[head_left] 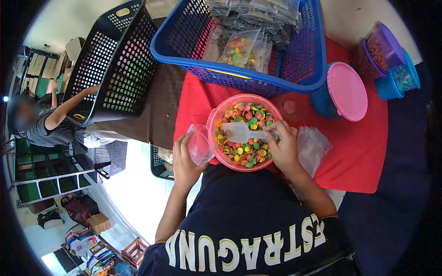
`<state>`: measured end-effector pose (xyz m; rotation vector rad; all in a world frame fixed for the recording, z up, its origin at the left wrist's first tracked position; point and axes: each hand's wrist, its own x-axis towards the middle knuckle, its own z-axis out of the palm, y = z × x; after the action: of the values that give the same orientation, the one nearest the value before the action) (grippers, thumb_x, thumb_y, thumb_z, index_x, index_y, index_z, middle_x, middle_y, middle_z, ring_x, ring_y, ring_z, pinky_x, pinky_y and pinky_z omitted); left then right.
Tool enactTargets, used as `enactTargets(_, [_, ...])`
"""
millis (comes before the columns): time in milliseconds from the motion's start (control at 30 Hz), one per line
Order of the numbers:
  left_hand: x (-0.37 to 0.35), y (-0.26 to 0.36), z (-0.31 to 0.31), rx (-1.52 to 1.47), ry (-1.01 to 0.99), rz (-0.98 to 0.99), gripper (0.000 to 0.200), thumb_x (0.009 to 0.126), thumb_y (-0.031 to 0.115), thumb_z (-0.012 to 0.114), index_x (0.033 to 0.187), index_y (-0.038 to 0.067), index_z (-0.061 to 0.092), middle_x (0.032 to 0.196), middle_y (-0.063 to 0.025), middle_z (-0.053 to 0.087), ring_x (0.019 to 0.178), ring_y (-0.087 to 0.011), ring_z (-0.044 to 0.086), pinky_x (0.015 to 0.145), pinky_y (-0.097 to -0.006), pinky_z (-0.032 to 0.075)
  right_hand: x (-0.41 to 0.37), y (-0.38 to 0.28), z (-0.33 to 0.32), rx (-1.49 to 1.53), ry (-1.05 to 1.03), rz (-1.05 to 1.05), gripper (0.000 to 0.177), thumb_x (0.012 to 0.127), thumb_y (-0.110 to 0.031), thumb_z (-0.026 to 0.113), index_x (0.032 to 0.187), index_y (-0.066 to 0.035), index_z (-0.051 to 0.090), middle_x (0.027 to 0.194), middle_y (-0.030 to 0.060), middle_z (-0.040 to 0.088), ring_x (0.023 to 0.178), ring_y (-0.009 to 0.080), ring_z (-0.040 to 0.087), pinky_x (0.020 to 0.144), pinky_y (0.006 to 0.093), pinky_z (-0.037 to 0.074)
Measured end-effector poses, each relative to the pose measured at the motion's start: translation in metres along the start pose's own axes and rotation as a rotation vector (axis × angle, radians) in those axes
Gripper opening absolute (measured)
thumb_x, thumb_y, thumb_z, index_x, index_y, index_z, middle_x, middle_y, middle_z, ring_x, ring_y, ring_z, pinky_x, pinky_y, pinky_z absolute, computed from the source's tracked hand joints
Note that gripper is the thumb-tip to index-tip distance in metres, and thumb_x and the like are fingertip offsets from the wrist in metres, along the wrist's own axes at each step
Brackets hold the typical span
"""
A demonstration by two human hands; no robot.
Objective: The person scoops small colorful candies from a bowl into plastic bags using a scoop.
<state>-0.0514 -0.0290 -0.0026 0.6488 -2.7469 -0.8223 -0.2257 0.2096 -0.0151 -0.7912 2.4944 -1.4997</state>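
A pink tub (247, 169) full of small red, green and yellow cup-shaped candies (252, 152) stands in front of my body on a red cloth. My right hand (284, 148) grips the handle of a translucent plastic spatula (236, 132), whose blade lies over the candies. At the tub's left side, my left hand (185, 161) has its fingers wrapped round a clear plastic cup (200, 145) tilted against the rim. Just right of my right hand lies a stack of clear plastic bags (313, 146).
Behind the tub, a blue basket (248, 83) holds many packets, including candy-filled bags (240, 48). A pink-lidded container (347, 92) and smaller tubs (398, 79) stand right. At left, a person (46, 122) reaches to a black basket (117, 69).
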Motion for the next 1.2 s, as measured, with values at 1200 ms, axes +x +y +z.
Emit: enactTargets(1200, [0.000,-0.003,0.003,-0.007,0.011,0.034,0.097,0.061,0.005,0.089,0.144,0.005,0.040,0.143,-0.0204,0.046,0.134,-0.0408,0.048,0.112,-0.0493,0.040,0.004,-0.012,0.012,-0.066,-0.027,-0.065,0.011,0.090,-0.013,0.071,0.099,-0.011,0.065,0.094,0.0051,0.066,0.089,0.0254,0.062,0.088,0.0397,0.033])
